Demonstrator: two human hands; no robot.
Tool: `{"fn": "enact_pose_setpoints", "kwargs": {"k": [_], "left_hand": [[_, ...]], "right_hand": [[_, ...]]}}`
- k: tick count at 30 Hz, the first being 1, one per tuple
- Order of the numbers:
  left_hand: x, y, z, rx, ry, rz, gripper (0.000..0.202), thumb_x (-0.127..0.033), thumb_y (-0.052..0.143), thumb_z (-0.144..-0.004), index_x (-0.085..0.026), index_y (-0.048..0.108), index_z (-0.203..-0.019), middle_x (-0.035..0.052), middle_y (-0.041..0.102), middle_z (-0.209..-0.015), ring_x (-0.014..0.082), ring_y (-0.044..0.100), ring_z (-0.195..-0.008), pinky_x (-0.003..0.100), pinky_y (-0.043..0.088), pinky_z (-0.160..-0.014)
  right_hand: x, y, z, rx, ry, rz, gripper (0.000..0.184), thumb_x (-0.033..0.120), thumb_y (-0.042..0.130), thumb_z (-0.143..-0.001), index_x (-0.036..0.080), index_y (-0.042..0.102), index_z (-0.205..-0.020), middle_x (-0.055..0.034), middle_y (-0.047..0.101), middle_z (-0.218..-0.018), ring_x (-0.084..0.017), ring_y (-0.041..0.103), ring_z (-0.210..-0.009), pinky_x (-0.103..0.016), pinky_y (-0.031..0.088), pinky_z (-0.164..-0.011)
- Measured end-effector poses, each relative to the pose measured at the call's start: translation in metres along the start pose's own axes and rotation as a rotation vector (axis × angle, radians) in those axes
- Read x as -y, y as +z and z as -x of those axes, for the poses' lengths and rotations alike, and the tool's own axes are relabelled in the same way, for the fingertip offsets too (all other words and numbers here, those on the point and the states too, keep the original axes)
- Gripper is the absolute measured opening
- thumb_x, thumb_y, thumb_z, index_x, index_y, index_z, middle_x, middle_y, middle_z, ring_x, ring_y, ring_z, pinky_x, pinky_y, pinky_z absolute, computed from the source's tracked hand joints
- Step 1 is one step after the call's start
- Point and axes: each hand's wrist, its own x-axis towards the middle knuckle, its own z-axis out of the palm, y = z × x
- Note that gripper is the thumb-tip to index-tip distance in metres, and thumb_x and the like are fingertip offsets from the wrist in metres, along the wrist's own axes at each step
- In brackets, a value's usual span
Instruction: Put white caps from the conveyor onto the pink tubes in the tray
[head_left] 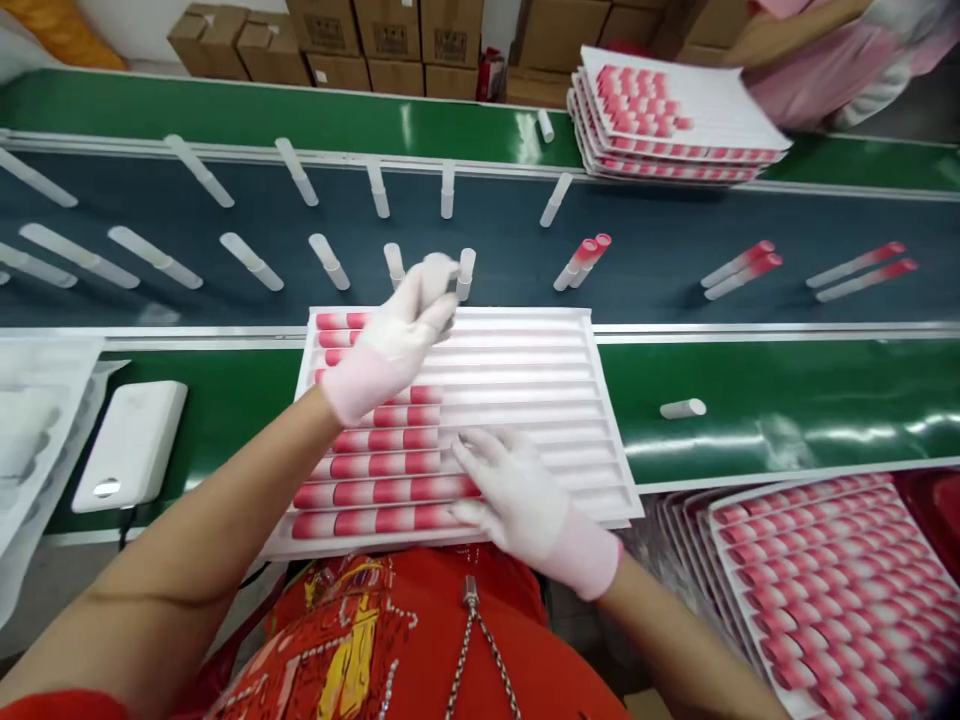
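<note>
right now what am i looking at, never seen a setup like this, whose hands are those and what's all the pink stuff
No machine arm here: one camera worn on a person's head looks down at their two gloved hands. Before them lies a white grooved tray, its left part filled with pink-and-white tubes. The right hand rests flat and open on the tray, touching tube ends. The left hand reaches past the tray's far edge toward white tubes on the dark conveyor belt; it is blurred, so I cannot tell whether it grips one. Filled trays are stacked at lower right, and more across the belt, beside another person.
</note>
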Motion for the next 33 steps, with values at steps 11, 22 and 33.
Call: {"fn": "enact_pose_setpoints", "kwargs": {"k": [11, 22, 33], "left_hand": [[0.049, -0.019, 0.096, 0.228, -0.241, 0.033, 0.04, -0.05, 0.052, -0.092, -0.02, 0.058, -0.119, -0.0006, 0.063, -0.079, 0.0167, 0.059, -0.068, 0.03, 0.052, -0.067], [0.058, -0.015, 0.097, 0.154, -0.191, -0.11, 0.046, -0.045, 0.049, -0.095, -0.023, 0.053, -0.136, 0.0051, 0.068, -0.111, 0.0241, 0.063, -0.103, 0.035, 0.049, -0.093], [0.037, -0.005, 0.09, 0.306, -0.043, -0.176, 0.032, -0.038, 0.052, -0.094, -0.028, 0.064, -0.122, 0.0028, 0.07, -0.117, 0.023, 0.064, -0.099, 0.032, 0.05, -0.085]], "right_hand": [[-0.006, 0.033, 0.011, -0.207, 0.164, -0.316, 0.027, 0.009, 0.049, -0.093, 0.019, 0.057, -0.117, -0.0085, 0.064, -0.108, -0.021, 0.06, -0.1, -0.04, 0.051, -0.09], [0.007, 0.037, 0.036, -0.037, 0.149, -0.188, 0.023, 0.014, 0.068, -0.082, 0.022, 0.059, -0.102, -0.0078, 0.064, -0.117, -0.03, 0.048, -0.127, -0.052, 0.042, -0.107], [-0.025, -0.022, -0.02, -0.461, 0.446, -0.849, 0.033, 0.026, 0.057, -0.092, 0.02, 0.062, -0.124, -0.0086, 0.067, -0.111, -0.013, 0.059, -0.072, -0.028, 0.051, -0.06]]}}
